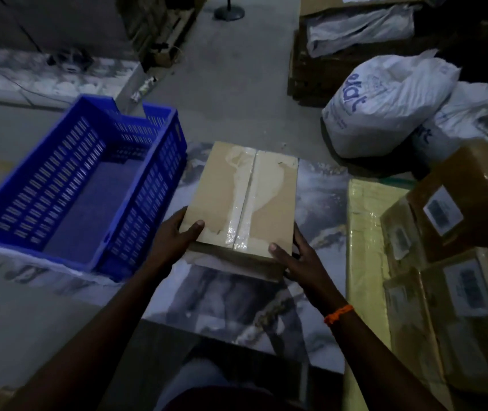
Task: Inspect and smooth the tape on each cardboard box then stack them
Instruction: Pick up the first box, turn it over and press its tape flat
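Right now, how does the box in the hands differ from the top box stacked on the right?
The held box shows tape along its top seam; the stacked box shows a white label. The left hand and right hand grip the held box; the stacked box is untouched. Both are brown cardboard.

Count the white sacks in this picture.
3. One white sack stands on the floor, another beside it at the right edge, a third lies atop the far cartons; more may be hidden.
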A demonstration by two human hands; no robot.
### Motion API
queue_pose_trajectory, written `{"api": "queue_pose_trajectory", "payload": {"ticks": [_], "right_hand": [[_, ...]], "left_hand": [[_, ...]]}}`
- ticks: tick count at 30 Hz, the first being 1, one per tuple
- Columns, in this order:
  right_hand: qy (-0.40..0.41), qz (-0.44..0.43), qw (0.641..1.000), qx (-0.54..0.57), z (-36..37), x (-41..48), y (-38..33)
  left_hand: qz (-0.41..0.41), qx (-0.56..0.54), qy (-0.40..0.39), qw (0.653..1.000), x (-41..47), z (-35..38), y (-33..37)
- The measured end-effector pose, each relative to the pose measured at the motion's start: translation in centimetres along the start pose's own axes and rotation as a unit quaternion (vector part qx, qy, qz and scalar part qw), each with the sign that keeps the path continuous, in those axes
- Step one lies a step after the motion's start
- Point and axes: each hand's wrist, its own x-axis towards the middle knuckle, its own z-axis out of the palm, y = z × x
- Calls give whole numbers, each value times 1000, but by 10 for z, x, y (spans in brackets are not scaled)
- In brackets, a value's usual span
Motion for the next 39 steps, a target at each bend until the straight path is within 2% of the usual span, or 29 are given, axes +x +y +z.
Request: {"api": "queue_pose_trajectory", "payload": {"ticks": [6, 9, 16, 20, 23, 26, 33, 37, 39], "right_hand": [[-3, 0, 999, -32, 48, 94, -32], [-2, 8, 999, -42, 69, 127, -41], [22, 16, 998, -51, 90, 158, -35], [39, 15, 997, -65, 94, 165, -31], [39, 14, 996, -74, 93, 166, -28], [32, 8, 996, -83, 96, 168, -28], [39, -9, 994, -97, 93, 168, -24], [68, 0, 990, -122, 78, 140, -14], [102, 3, 988, -114, 60, 109, -5]], "left_hand": [[4, 86, 5, 996, 111, -56, 8], [-21, 94, -2, 995, 145, -74, 0], [-26, 143, -22, 989, 172, -71, 5], [-45, 227, -27, 973, 177, -57, 5], [-2, 346, -50, 937, 166, -48, 2], [68, 397, -70, 912, 156, -40, -1], [116, 377, -61, 917, 145, -35, 4], [220, 327, -29, 919, 117, 0, 11], [256, 294, -49, 920, 96, 32, 16]]}}
